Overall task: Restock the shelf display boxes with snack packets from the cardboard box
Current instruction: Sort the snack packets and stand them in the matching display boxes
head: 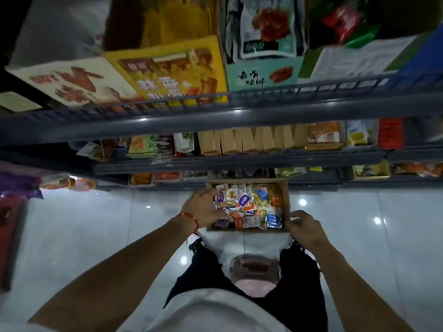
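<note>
Left hand point(203, 207) fingers spread on packets point(249, 209); right point(303, 226) pinches the cardboard box point(286, 202), lengthwise toward shelves.

Left hand point(203, 207) fingertips hidden among snack packets point(249, 207); shelf box print blurred

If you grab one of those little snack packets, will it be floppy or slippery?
Probably light and a bit floppy: the snack packets look small, flat and crumpled in the cardboard box. Their glossy wrappers may slide. The left hand rests among them.
</note>
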`<action>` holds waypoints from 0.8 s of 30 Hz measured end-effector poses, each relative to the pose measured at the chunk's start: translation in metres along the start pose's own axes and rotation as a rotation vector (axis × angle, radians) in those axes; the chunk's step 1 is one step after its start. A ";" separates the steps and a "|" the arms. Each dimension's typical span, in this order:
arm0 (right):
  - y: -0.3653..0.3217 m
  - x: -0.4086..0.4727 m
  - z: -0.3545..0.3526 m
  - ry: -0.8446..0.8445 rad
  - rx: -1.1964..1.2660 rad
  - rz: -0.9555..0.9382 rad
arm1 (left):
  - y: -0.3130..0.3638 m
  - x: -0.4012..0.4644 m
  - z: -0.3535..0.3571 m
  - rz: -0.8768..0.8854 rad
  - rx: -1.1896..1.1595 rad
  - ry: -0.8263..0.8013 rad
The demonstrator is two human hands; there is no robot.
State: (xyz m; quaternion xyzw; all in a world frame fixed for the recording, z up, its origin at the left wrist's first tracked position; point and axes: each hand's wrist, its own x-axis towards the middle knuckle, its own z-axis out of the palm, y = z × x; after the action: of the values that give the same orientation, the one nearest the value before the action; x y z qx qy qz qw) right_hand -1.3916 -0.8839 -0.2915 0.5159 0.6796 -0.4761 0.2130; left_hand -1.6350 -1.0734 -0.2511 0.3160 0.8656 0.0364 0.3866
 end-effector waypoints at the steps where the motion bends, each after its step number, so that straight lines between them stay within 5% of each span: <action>1: 0.005 0.010 0.005 -0.005 -0.005 -0.021 | -0.001 0.003 0.005 -0.028 -0.010 0.030; 10: 0.040 0.173 0.069 -0.152 -0.206 -0.304 | -0.036 0.095 0.111 -0.100 -0.162 0.309; 17: 0.046 0.294 0.137 -0.081 -0.523 -0.601 | -0.112 0.199 0.209 0.187 0.219 0.495; 24: 0.032 0.316 0.150 -0.011 -0.863 -0.679 | -0.152 0.242 0.240 0.355 0.151 0.618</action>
State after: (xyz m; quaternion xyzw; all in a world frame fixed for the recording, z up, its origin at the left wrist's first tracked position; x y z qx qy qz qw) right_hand -1.5117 -0.8557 -0.6200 0.1309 0.9403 -0.1988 0.2433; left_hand -1.6689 -1.0994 -0.6221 0.4631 0.8735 0.1328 0.0698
